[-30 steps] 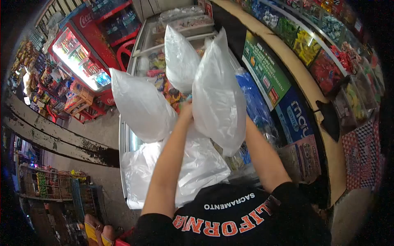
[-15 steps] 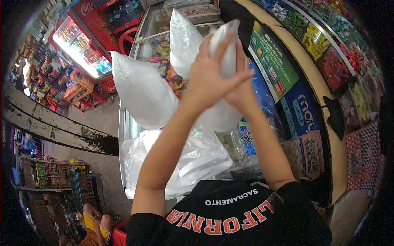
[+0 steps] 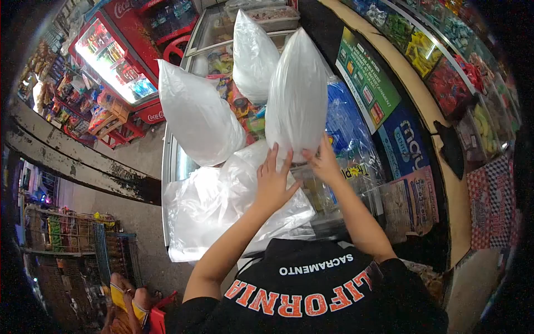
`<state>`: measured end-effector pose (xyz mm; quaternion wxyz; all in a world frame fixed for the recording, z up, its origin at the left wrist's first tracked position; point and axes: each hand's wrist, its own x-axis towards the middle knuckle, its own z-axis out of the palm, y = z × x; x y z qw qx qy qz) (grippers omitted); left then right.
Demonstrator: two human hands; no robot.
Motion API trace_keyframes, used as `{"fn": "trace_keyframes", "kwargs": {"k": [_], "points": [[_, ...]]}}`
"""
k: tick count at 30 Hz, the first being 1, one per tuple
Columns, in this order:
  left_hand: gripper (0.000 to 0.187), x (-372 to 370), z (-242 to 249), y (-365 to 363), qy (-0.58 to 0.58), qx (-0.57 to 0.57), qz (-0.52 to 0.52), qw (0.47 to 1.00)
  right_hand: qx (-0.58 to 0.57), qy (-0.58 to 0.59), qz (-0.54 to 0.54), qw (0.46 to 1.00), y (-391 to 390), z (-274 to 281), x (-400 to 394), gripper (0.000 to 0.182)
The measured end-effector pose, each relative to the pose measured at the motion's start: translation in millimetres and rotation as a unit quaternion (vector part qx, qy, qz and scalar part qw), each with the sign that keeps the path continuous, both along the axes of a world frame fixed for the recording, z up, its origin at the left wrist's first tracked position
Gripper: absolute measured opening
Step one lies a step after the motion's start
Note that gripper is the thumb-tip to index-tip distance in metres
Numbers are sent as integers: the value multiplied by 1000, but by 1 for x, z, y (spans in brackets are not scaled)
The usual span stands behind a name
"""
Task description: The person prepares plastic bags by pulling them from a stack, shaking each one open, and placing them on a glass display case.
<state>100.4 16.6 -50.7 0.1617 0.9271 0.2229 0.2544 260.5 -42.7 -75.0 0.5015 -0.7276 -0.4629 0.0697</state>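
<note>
— What have we got at the shop counter?

— We see the left hand [image 3: 273, 181] and the right hand [image 3: 321, 161] both raised to the base of an inflated white plastic bag [image 3: 296, 92] that stands upright, point up. The left hand's fingers are spread flat against its lower edge; the right hand cups the bottom from the other side, fingers loosely apart.

— And around it?

— We count two more puffed bags: one [image 3: 197, 117] just left of it, one [image 3: 255, 53] behind. Flat plastic sheeting [image 3: 211, 206] lies beneath the hands, over a glass-topped freezer [image 3: 169, 167]. A red drinks cooler [image 3: 111, 58] stands at far left; blue packets [image 3: 347, 125] sit just beside the held bag on the right.
</note>
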Motion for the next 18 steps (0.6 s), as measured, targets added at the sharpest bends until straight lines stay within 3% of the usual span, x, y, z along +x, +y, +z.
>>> {"fn": "trace_keyframes", "kwargs": {"k": [2, 5, 7, 10, 14, 16, 17, 18], "points": [[72, -21, 15, -19, 39, 3, -13, 999, -11, -10, 25, 1000, -15, 10, 9, 78], [56, -42, 9, -33, 124, -18, -35, 992, -30, 74, -29, 996, -38, 35, 4, 65], [46, -50, -6, -35, 170, -41, -48, 983, 48, 299, -24, 953, -48, 61, -4, 56], [20, -53, -30, -30, 132, -25, -13, 991, 36, 306, 30, 951, -60, 74, -8, 49], [17, -56, -17, -23, 121, -53, -11, 991, 18, 295, 88, 951, -66, 77, -17, 46], [18, -62, -4, -15, 50, -282, 35, 957, 8, 306, 105, 946, -66, 77, -22, 45], [18, -67, 0, -9, 49, -281, 36, 958, 9, 305, 106, 946, -65, 76, -25, 45], [18, -74, 3, -1, -10, -362, 33, 932, 9, 298, 129, 946, -65, 74, -28, 45]]}}
